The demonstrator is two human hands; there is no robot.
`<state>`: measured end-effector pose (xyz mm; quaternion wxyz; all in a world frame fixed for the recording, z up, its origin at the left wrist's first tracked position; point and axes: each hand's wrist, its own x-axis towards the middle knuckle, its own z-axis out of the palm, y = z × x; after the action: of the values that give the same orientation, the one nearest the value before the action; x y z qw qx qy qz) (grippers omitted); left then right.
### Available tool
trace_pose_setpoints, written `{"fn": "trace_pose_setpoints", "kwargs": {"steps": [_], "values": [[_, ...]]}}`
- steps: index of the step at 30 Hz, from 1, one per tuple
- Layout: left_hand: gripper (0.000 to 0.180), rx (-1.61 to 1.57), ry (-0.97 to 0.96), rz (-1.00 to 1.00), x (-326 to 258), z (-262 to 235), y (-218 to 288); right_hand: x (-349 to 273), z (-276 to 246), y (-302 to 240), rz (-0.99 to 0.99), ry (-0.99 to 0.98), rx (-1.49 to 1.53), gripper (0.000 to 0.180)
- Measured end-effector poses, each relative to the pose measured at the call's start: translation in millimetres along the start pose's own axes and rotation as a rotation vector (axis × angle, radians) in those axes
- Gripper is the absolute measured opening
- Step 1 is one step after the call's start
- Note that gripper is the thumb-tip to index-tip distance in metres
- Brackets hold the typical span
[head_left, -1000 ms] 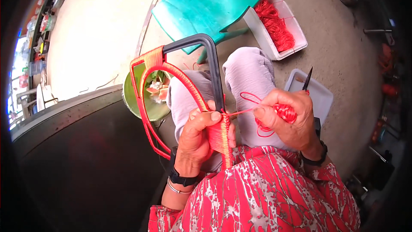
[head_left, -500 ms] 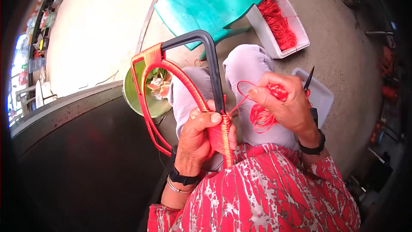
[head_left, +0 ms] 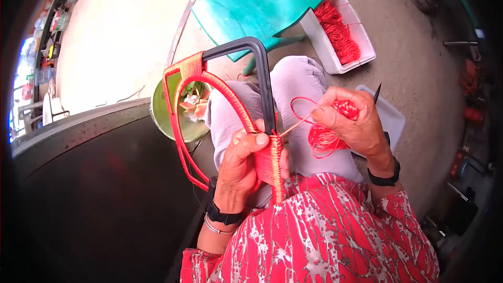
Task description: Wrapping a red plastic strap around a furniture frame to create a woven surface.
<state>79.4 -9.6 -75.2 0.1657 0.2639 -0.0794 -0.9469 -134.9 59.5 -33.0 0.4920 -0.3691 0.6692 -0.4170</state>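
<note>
A dark frame [head_left: 265, 89] stands tilted over my lap, and red cord is wound tightly around much of it. My left hand [head_left: 241, 154] is closed on the cord-wrapped part, its thumb pressed on the edge of the winding [head_left: 270, 162]. Closed around a bundle of red cord [head_left: 326, 139] is my right hand [head_left: 353, 123]. From its fingers a strand [head_left: 296, 126] runs straight to the winding beside my left thumb, and a loop of cord arches above it. A dark pointed tool [head_left: 378, 93] shows its tip behind the right hand; the rest is hidden.
Ahead stands a green plastic chair [head_left: 251, 5]. Beside it a white box [head_left: 367, 55] holds red cord. A white tray [head_left: 390, 118] lies right of my knees. Left are a green bin [head_left: 162, 110] with scraps and a dark panel [head_left: 105, 188].
The strand between my right hand and the winding is now pulled straight. My right hand has shifted slightly right; the left keeps its grip as the frame moves slightly right.
</note>
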Motion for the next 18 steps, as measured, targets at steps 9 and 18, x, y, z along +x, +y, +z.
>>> {"fn": "trace_pose_setpoints", "kwargs": {"steps": [9,18], "values": [[0.029,0.078,-0.095,0.11,-10,5,0,-21,2,-14,-0.417,-0.18,0.107,0.008],[0.03,0.109,-0.093,0.236,-18,7,-5,-37,10,-19,-0.641,-0.231,0.046,0.012]]}}
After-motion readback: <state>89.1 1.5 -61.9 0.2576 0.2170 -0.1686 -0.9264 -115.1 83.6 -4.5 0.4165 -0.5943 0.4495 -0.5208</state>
